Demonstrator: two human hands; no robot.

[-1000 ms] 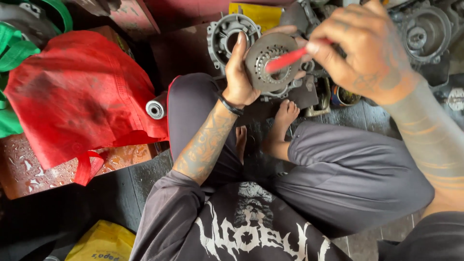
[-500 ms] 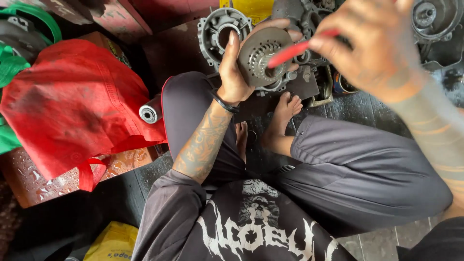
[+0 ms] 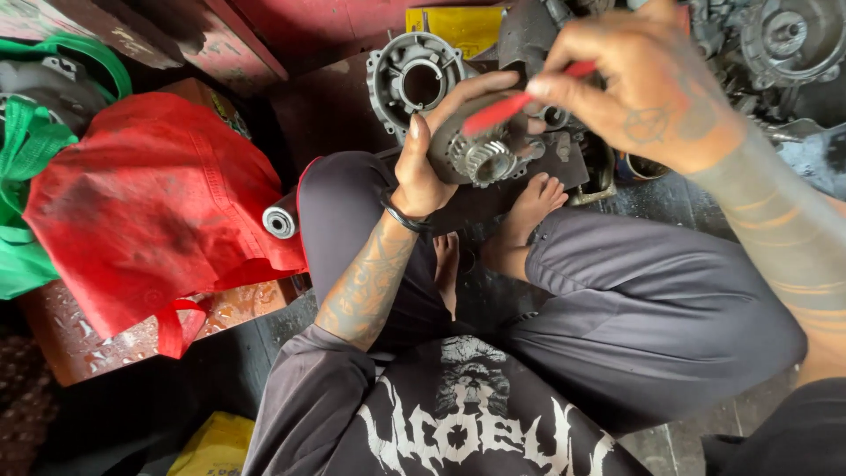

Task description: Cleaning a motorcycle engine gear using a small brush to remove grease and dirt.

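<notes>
I sit cross-legged on the floor. My left hand grips a round grey metal part with a toothed gear on its face, held above my knees. My right hand is raised over it and pinches a thin red tool whose tip rests on the part's upper face. A grey cast metal housing with a round opening stands just behind my left hand. My bare feet are below the part.
A red cloth bag lies to the left, with a green bag behind it and a small metal cylinder at its edge. More grey engine parts crowd the top right. A yellow bag lies at bottom left.
The view has tilted a little, so everything sits slightly lower in the picture. My right hand has shifted the red tool over the part's face; my left hand keeps its grip.
</notes>
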